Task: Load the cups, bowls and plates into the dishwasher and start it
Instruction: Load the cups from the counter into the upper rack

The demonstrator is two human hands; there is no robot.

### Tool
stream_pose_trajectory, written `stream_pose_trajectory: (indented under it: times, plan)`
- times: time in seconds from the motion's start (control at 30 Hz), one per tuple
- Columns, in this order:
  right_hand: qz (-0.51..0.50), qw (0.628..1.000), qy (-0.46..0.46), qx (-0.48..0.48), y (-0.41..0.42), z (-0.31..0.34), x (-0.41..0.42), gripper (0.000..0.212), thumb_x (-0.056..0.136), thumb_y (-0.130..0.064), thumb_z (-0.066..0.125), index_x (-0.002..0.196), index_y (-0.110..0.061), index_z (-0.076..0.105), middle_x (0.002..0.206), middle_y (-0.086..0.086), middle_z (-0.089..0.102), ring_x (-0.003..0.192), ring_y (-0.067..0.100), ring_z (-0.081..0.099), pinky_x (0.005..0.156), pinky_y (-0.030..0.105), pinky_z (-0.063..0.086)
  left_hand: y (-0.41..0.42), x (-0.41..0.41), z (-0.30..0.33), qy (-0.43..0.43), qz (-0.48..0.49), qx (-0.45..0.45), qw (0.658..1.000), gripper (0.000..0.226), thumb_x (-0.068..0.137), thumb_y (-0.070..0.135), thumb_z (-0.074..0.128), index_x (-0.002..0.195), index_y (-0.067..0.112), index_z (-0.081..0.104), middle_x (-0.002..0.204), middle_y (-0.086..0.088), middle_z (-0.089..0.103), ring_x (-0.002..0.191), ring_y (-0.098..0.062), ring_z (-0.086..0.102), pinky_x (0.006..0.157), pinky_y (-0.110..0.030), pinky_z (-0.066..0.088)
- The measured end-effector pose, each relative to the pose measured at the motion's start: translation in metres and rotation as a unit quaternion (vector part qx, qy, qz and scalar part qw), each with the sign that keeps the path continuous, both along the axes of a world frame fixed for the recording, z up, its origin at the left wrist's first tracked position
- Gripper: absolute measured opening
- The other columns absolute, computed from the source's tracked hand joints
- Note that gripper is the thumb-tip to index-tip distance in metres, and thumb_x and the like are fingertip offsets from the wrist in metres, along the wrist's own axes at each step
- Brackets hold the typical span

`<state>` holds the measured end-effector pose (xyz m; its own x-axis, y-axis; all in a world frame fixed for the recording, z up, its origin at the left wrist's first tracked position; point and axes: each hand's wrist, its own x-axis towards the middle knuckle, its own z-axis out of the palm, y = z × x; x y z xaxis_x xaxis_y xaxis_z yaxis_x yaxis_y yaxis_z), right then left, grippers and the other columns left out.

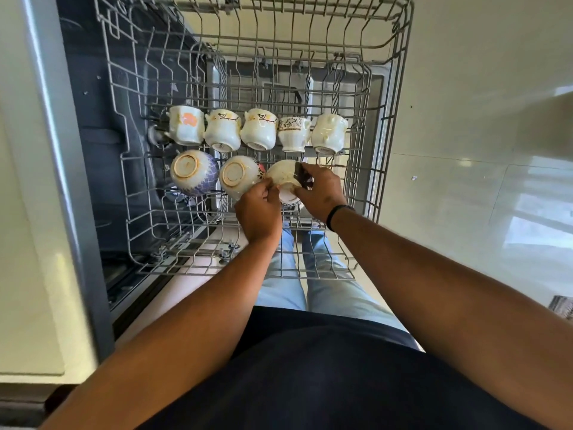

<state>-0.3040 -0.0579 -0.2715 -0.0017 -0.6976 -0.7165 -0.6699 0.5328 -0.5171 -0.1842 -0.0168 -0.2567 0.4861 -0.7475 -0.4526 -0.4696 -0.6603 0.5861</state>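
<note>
The grey wire upper rack [387,125] is pulled out of the dishwasher below me. Several white cups [259,133] stand upside down in a row across it. In front of them lie a blue-patterned bowl [193,172] and a white bowl [238,176], both bottom up. A third bowl [286,178], white with a dark patch, sits to their right. My left hand [259,212] pinches its near left edge. My right hand [322,190] grips its right side, fingers curled over the dark patch.
The dishwasher's dark interior [102,141] and steel frame [59,150] lie to the left. A second wire rack [310,13] juts out at the top. Pale tiled floor [480,181] spreads to the right. My legs [310,274] stand under the rack's near edge.
</note>
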Motion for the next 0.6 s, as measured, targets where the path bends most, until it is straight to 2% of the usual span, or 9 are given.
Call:
stream_pose_trajectory:
  times: [0.1, 0.2, 0.3, 0.43, 0.53, 0.6]
  plan:
    - [-0.008, 1.0, -0.004, 0.006, 0.002, -0.003, 0.0, 0.049, 0.084, -0.026, 0.078, 0.129, -0.018, 0.063, 0.113, 0.006, 0.064, 0.099, 0.02, 0.063, 0.094, 0.036, 0.055, 0.0, -0.002, 0.002, -0.011, -0.016, 0.002, 1.0, 0.026, 0.095, 0.022, 0.069, 0.117, 0.01, 0.074, 0.108, -0.004, 0.077, 0.098, -0.016, 0.073, 0.082, -0.024, 0.055]
    - [-0.002, 1.0, -0.002, 0.006, 0.0, -0.002, 0.002, 0.063, 0.084, -0.025, 0.079, 0.141, -0.02, 0.053, 0.124, 0.009, 0.055, 0.106, 0.023, 0.06, 0.099, 0.034, 0.052, 0.0, -0.004, 0.003, -0.019, -0.024, 0.005, 1.0, 0.025, 0.096, 0.025, 0.067, 0.116, 0.013, 0.074, 0.106, -0.005, 0.077, 0.094, -0.014, 0.073, 0.07, -0.012, 0.045]
    - [-0.011, 1.0, -0.006, -0.013, 0.001, 0.002, 0.002, 0.063, 0.082, -0.029, 0.081, 0.138, -0.021, 0.054, 0.125, 0.009, 0.05, 0.102, 0.023, 0.059, 0.093, 0.031, 0.054, 0.003, -0.001, 0.0, -0.006, -0.02, 0.0, 1.0, 0.028, 0.094, 0.035, 0.068, 0.113, 0.016, 0.076, 0.099, -0.002, 0.078, 0.091, -0.012, 0.073, 0.073, -0.022, 0.055]
    - [-0.011, 0.998, -0.004, -0.067, 0.005, 0.006, -0.001, 0.043, 0.08, -0.03, 0.075, 0.121, -0.019, 0.064, 0.11, 0.006, 0.059, 0.093, 0.015, 0.059, 0.079, 0.018, 0.05, 0.005, 0.003, -0.005, -0.013, 0.0, -0.018, 1.0, 0.031, 0.093, 0.043, 0.067, 0.108, 0.017, 0.077, 0.093, 0.002, 0.076, 0.082, -0.008, 0.07, 0.074, -0.035, 0.06]
    - [-0.026, 0.996, -0.008, -0.081, 0.003, 0.007, -0.001, 0.034, 0.08, -0.028, 0.073, 0.111, -0.018, 0.068, 0.102, 0.003, 0.063, 0.091, 0.015, 0.058, 0.081, 0.024, 0.052, 0.002, 0.002, -0.009, -0.02, -0.01, -0.025, 0.999, 0.03, 0.095, 0.035, 0.065, 0.113, 0.014, 0.075, 0.098, -0.005, 0.073, 0.085, -0.013, 0.068, 0.078, -0.04, 0.058]
    - [-0.032, 0.998, -0.013, -0.061, -0.002, 0.006, 0.0, 0.032, 0.081, -0.027, 0.075, 0.111, -0.018, 0.068, 0.103, 0.004, 0.064, 0.093, 0.016, 0.059, 0.079, 0.022, 0.047, -0.002, -0.001, -0.01, -0.014, -0.029, -0.028, 0.999, 0.029, 0.096, 0.028, 0.063, 0.115, 0.011, 0.074, 0.099, -0.007, 0.073, 0.087, -0.02, 0.068, 0.077, -0.042, 0.057]
